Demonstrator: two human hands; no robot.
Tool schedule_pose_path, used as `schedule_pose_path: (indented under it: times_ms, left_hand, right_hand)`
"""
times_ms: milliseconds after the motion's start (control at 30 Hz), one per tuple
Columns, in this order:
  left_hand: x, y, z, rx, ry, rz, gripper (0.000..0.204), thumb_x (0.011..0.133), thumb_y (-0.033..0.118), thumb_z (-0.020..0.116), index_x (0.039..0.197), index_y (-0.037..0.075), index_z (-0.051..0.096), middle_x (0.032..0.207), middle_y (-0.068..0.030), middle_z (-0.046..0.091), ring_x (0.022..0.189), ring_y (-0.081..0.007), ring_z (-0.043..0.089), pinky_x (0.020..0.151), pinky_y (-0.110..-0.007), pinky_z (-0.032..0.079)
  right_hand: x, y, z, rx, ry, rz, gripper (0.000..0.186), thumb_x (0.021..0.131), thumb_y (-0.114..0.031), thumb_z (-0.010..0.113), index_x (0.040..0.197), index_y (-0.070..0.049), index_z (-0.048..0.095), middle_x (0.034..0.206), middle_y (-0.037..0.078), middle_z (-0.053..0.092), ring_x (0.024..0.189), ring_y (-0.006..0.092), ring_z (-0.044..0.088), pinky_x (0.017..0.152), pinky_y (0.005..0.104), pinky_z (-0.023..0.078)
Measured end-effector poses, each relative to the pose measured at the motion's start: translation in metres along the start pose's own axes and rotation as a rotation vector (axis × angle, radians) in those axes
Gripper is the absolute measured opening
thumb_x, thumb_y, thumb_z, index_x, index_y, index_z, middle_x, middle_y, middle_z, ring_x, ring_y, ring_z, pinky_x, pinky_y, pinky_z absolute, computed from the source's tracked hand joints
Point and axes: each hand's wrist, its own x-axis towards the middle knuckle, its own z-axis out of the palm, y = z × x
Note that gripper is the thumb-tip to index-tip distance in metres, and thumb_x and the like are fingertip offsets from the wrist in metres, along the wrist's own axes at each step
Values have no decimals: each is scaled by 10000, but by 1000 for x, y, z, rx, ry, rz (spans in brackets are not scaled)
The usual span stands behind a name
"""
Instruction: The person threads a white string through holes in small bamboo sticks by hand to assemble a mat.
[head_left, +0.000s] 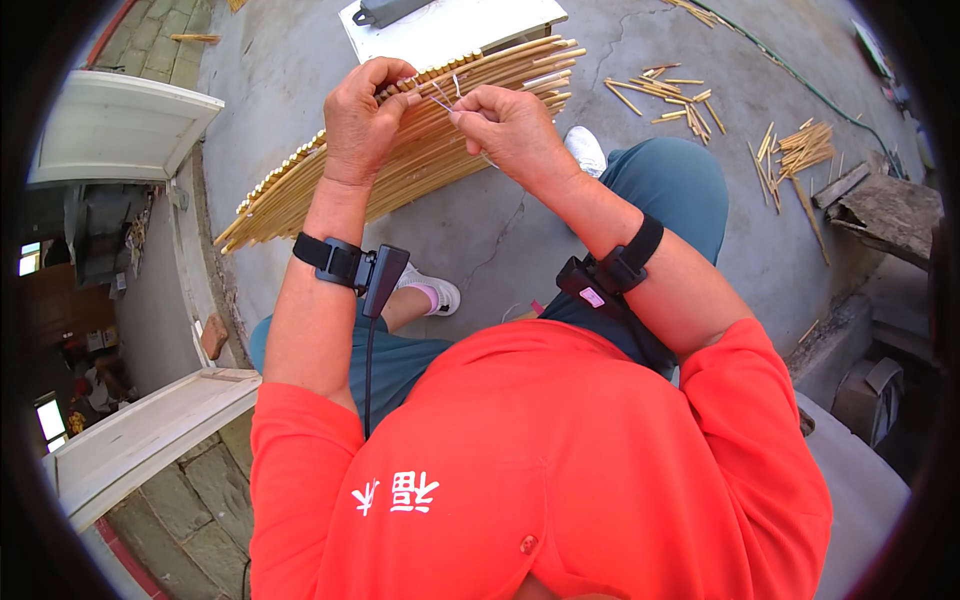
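We see both hands raised over a mat (400, 160) of thin pale sticks that slants from lower left to upper right just beyond our fingers. The left hand (362, 120) is curled into a loose fist, its fingers pressed together and closed over the mat's upper edge, the thumb tucked against them. The right hand (512, 128) sits just beside it, fingertips bunched and pinching a thin white string (443, 97) that runs in short strands between the two hands, right at the row of stick ends. The mat passes under both hands and touches the left palm; its far end fans out past the right fingers, in front of a white box (450, 28) lying on the grey ground (500, 230). Well beyond the right fingers, loose sticks (668, 95) lie scattered on the concrete, with another small heap (800, 150) farther right. Each wrist carries a black strap with a small device (383, 278). Below the hands we see blue trousers, a white shoe (435, 292) and an orange shirt (540, 460). To the left of the left fingers stand white panels (120, 125).
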Motion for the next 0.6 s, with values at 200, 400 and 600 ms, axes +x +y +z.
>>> schedule_pose_path:
  times_ms: [200,400,600]
  left_hand:
    - [0,1,0,-11,-2,-15,193,725,-29,667,906,28,636,822,-24,658,755,-102,600,732,-235,491]
    - [-1,0,0,-9,6,4,196,721,-28,673,905,30,637,820,-21,657,748,-95,596,719,-229,489]
    - [0,1,1,-9,14,14,200,716,-31,675,901,33,638,813,-20,655,738,-95,597,710,-229,491]
  right_hand:
    - [2,4,3,12,29,-15,140,816,-124,592,805,7,638,575,52,605,531,91,576,525,246,465]
    - [3,6,4,68,33,-1,141,819,-125,596,803,8,638,584,50,609,530,91,577,523,246,467]
    - [3,9,5,61,37,-3,142,819,-128,597,805,8,638,580,51,608,531,94,584,524,248,473]
